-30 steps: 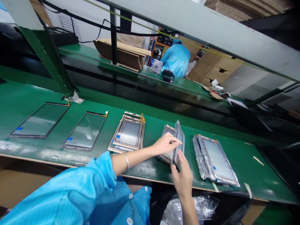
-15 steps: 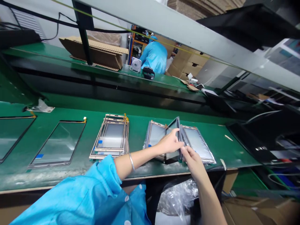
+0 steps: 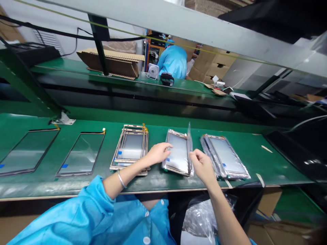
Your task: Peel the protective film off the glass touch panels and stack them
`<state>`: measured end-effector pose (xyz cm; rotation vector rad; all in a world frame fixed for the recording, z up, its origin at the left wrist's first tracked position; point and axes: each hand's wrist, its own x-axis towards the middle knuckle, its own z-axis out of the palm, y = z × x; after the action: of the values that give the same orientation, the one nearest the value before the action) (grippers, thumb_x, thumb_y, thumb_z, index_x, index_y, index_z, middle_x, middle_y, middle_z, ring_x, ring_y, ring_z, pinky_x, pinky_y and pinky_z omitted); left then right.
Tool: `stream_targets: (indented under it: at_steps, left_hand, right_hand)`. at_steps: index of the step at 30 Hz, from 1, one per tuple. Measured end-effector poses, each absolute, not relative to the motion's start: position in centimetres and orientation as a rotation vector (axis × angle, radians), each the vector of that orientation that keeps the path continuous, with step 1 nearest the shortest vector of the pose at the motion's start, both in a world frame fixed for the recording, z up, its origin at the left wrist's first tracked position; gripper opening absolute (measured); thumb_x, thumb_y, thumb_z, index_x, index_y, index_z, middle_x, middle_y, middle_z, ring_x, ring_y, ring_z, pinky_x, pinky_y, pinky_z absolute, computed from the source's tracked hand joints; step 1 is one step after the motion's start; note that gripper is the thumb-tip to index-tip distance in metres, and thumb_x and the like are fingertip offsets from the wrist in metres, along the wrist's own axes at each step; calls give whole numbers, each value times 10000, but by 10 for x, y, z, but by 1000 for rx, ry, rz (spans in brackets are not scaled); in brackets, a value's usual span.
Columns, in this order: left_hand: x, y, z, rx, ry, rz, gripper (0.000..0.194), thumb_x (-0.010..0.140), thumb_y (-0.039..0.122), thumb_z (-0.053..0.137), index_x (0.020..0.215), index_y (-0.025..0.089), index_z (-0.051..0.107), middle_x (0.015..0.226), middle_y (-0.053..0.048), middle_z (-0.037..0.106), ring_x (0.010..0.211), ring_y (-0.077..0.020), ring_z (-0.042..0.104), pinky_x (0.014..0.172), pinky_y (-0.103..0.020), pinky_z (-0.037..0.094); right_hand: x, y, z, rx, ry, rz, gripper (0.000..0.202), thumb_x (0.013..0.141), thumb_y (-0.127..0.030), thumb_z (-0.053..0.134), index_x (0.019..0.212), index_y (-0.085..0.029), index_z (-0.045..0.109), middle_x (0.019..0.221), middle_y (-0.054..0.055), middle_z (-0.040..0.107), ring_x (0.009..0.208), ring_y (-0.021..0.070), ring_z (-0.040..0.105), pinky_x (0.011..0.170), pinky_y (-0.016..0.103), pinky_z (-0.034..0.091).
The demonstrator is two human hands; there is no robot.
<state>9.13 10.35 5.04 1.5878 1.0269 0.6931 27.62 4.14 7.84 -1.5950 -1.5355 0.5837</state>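
Note:
A framed touch-screen panel (image 3: pixel 178 153) lies on the bench in front of me, with a clear plastic film (image 3: pixel 189 134) standing up along its right edge. My left hand (image 3: pixel 160 153) is at the panel's left side, fingers apart and tips over its surface. My right hand (image 3: pixel 203 166) pinches at the film by the right edge, thumb and forefinger together. To the right, a stack of wrapped panels (image 3: pixel 226 154) lies close to that hand. A stack of tan-bordered panels (image 3: pixel 131 146) sits left of my left hand.
Two black-edged glass panels, one nearer (image 3: pixel 81 153) and one farther left (image 3: pixel 29 151), lie on the green bench (image 3: pixel 158 185). A shelf behind carries cardboard dividers (image 3: pixel 112 63) and a small fan (image 3: pixel 153 71). A person in blue (image 3: pixel 173 61) is beyond it.
The dark-edged panel that stood tilted between my hands now lies flat. My left hand has drawn back to the left, and the wrapped stack shows clear of my right hand.

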Motion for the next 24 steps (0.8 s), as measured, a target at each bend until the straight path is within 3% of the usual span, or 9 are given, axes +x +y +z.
stream_targets:
  at_steps: [3, 5, 7, 9, 14, 19, 24]
  left_hand:
    - [86, 84, 58, 1501, 1025, 731, 418, 876, 379, 481, 1218, 172, 603, 1163, -106, 605, 1175, -234, 508, 977, -335, 397]
    - [84, 71, 64, 1347, 941, 694, 609, 937, 563, 239, 1316, 180, 523, 1219, -128, 605, 1130, -235, 569, 912, -358, 455]
    - [79, 60, 69, 1011, 770, 652, 824, 885, 696, 54, 1393, 167, 428, 1185, -152, 637, 1024, -258, 637, 846, -397, 490]
    - [68, 52, 71, 629, 564, 665, 903, 833, 772, 70, 1456, 168, 320, 1201, -168, 638, 998, -276, 657, 857, -420, 483]
    - [40, 42, 76, 243, 401, 814, 826, 869, 744, 208, 1507, 220, 198, 1321, -179, 562, 1100, -267, 632, 928, -414, 447]
    - [30, 37, 84, 150, 454, 884, 818, 872, 739, 226, 1513, 233, 178, 1418, -190, 467, 1180, -246, 588, 950, -376, 448]
    - [30, 31, 80, 214, 505, 961, 804, 877, 735, 240, 1500, 226, 234, 1410, -169, 490, 1214, -253, 563, 824, -318, 513]
  right_hand:
    - [244, 37, 83, -1580, -1708, 482, 334, 829, -375, 482, 563, -231, 341, 497, -57, 336, 487, 122, 313, 491, 253, 241]
    - [221, 26, 87, -1487, -1936, 316, 314, 880, -328, 452, 591, -229, 379, 523, -44, 400, 489, 129, 361, 498, 261, 263]
    - [202, 12, 92, -1312, -2187, 161, 284, 936, -295, 412, 667, -222, 460, 610, -12, 496, 552, 151, 455, 529, 267, 328]
    - [190, -1, 95, -1157, -2367, 127, 215, 955, -318, 430, 812, -207, 545, 744, 32, 573, 668, 187, 530, 586, 286, 405]
    - [185, -15, 95, -1005, -2501, 77, 246, 954, -289, 475, 1160, -175, 545, 1069, 121, 610, 946, 253, 573, 756, 369, 501]
    - [180, -15, 91, -908, -2402, -31, 203, 948, -162, 478, 1122, -184, 580, 1029, 106, 651, 920, 224, 611, 750, 346, 506]
    - [166, -20, 83, -933, -2247, 87, 173, 927, -141, 496, 1009, -213, 631, 971, 76, 692, 891, 202, 644, 761, 327, 508]
